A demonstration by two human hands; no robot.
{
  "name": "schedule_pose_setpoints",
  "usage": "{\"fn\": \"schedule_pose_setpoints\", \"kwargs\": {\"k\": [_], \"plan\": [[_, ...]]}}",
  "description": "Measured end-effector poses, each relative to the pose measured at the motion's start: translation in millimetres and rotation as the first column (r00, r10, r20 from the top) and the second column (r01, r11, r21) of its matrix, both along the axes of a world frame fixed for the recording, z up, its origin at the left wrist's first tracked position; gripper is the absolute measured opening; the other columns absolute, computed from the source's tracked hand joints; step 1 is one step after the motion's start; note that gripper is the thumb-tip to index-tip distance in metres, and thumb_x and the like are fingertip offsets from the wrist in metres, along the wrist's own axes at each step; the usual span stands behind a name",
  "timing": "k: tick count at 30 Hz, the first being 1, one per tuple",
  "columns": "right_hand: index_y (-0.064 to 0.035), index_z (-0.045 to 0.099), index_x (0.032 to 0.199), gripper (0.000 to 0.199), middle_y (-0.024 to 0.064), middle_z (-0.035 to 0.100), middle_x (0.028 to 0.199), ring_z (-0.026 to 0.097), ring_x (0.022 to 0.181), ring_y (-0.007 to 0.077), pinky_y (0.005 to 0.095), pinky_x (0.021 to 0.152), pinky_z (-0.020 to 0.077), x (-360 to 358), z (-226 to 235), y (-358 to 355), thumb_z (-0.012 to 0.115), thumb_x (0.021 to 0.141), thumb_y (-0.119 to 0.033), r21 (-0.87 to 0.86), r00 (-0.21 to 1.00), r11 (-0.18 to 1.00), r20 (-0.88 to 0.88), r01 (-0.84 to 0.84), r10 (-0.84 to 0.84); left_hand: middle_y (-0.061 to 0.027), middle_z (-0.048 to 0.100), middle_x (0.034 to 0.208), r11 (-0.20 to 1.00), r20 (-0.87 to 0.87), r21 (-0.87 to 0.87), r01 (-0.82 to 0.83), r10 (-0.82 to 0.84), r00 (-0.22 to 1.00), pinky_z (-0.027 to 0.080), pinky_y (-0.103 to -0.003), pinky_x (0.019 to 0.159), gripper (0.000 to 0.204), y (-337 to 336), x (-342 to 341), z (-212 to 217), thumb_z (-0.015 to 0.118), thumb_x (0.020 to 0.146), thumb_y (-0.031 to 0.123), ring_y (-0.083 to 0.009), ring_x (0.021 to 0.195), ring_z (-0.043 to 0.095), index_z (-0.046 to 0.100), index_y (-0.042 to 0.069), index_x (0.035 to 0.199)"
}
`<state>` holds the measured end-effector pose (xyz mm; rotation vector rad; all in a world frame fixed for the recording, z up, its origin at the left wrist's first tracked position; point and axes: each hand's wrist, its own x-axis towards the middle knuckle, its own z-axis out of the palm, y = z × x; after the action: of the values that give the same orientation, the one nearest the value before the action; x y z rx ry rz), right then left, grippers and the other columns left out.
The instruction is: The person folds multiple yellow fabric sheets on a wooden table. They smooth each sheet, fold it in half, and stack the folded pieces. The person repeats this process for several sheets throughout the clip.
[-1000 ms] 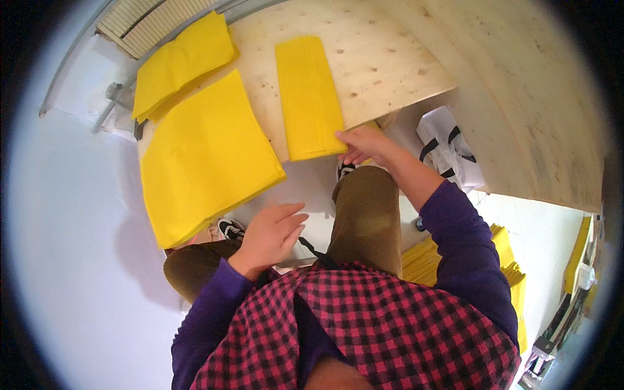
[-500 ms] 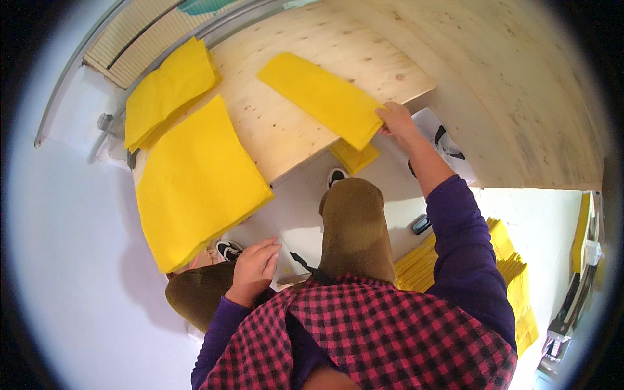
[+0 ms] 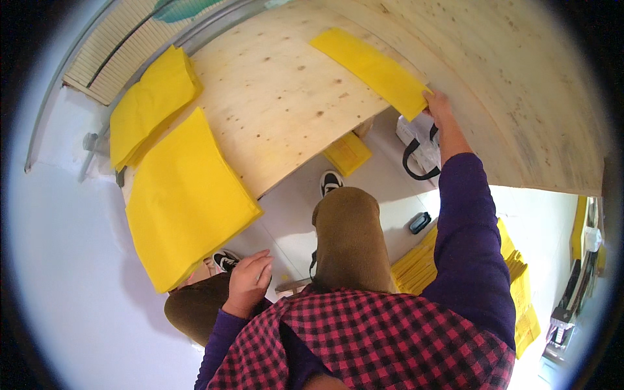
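My right hand (image 3: 439, 109) grips the near end of a long, narrow folded piece of yellow cloth (image 3: 374, 70) by its corner. That strip lies across the far right of a plywood table (image 3: 273, 97), beside the raised wooden panel. My left hand (image 3: 249, 282) rests over my left thigh, fingers loosely bent and a little apart, holding nothing. To its left is a stack of flat yellow cloth sheets (image 3: 188, 201) at the table's near left, overhanging the edge. Behind that lies another yellow stack (image 3: 153, 104).
A tall wooden panel (image 3: 520, 84) borders the table's right. Beneath the table are a yellow bundle (image 3: 348, 153) and a white bag with black handles (image 3: 422, 149). On the floor sit a small dark object (image 3: 420, 223) and piles of folded yellow cloth (image 3: 416, 263) by my right side.
My right hand has moved right and away from me, drawing the yellow strip toward the wooden panel. The left hand has stayed over my thigh. The view has shifted slightly.
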<state>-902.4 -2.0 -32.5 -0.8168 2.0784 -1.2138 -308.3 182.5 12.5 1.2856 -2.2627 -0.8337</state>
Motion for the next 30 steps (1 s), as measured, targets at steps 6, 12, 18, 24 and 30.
{"fn": "schedule_pose_setpoints", "kwargs": {"k": [6,12,18,24,30], "plan": [[0.0005,0.061,0.096,0.028,0.0113,0.064,0.081,0.063,0.064,0.0184,0.0311,0.052,0.0544,8.1,0.0,-20.1,0.056,0.09,-0.026,-0.065,0.999,0.998,0.035,0.002,0.001,-0.0157,0.067,0.103,1.0,0.009,0.019,0.002,-0.002,1.0,0.051,-0.038,0.082,0.016,-3.3,-2.7,0.2,0.065,0.079,0.006,-0.0319,0.093,0.064,0.067,0.004,0.095],[-0.0014,0.06,0.098,0.027,0.0106,0.063,0.083,0.062,0.063,0.0177,0.0293,0.05,0.0528,18.7,1.6,-23.7,0.057,0.09,-0.027,-0.086,0.996,0.994,0.066,0.072,-0.067,-0.0156,0.067,0.103,1.0,0.007,0.012,-0.007,0.007,1.0,0.051,-0.038,0.082,0.017,-0.9,1.5,-0.2,0.064,0.079,0.005,-0.0316,0.092,0.064,0.067,0.004,0.095],[-0.0004,0.058,0.095,0.035,0.0089,0.063,0.075,0.059,0.056,0.016,0.0287,0.045,0.0468,32.4,17.2,-30.3,0.063,0.086,-0.034,0.001,0.985,0.995,-0.143,0.099,-0.098,-0.0146,0.067,0.103,1.0,-0.002,-0.024,-0.017,0.016,1.0,0.051,-0.038,0.083,0.016,2.5,4.9,0.1,0.065,0.079,0.006,-0.031,0.092,0.064,0.067,0.004,0.095],[-0.0009,0.06,0.086,0.034,0.0061,0.059,0.058,0.056,0.046,0.0155,0.0305,0.041,0.0435,25.9,10.8,-21.3,0.069,0.081,-0.033,0.094,0.948,0.992,-0.312,0.087,-0.054,-0.0138,0.067,0.103,0.998,0.006,0.003,-0.065,0.065,0.998,0.051,-0.038,0.083,0.015,8.3,11.3,0.3,0.065,0.08,0.007,-0.0304,0.092,0.064,0.068,0.004,0.094],[-0.0019,0.06,0.082,0.026,0.0069,0.059,0.057,0.055,0.043,0.0167,0.0324,0.042,0.0445,17.0,-8.1,-27.6,0.07,0.079,-0.026,0.008,0.984,0.998,-0.164,0.067,-0.065,-0.0138,0.067,0.102,0.998,0.003,-0.026,-0.065,0.065,0.998,0.05,-0.038,0.083,0.015,12.4,15.3,0.2,0.064,0.08,0.007,-0.0301,0.092,0.064,0.068,0.005,0.094]]}}
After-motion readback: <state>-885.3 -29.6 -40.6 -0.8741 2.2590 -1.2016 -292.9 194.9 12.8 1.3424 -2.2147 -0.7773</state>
